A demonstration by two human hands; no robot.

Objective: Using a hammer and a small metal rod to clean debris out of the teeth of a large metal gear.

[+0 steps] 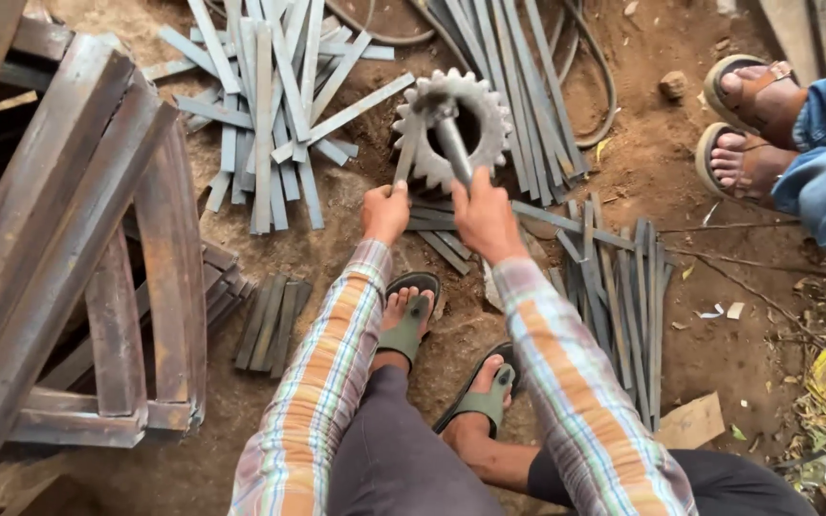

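**Steel strip on a gear wheel, toes close below**

The person squats on the dirt floor (642,172) with both hands out in front. The left hand (385,212) is closed around the near end of a flat steel strip (405,153), which leans up against the toothed rim of a large gear wheel (451,129) lying on the ground. The right hand (483,218) is wrapped around a grey metal handle (454,148), likely a hammer, whose far end sits over the gear's central hole; the head itself is hard to make out.

Risks, as I judge them:

- The strip rests on uneven teeth, so a blow could make it skid or kick sideways and jar the left hand, whose fingers sit close to the strike point.
- The gear lies on loose soil and more strips; it may rock under impact.
- The person's feet in open green sandals (411,320) are just below the work, unprotected from a dropped strip or tool.
- Another person's sandalled feet (748,124) stand near, at upper right, within reach of a flying piece.
- Cut strips piled around (260,105) and the rusty steel frame (97,248) at left leave sharp edges all about.
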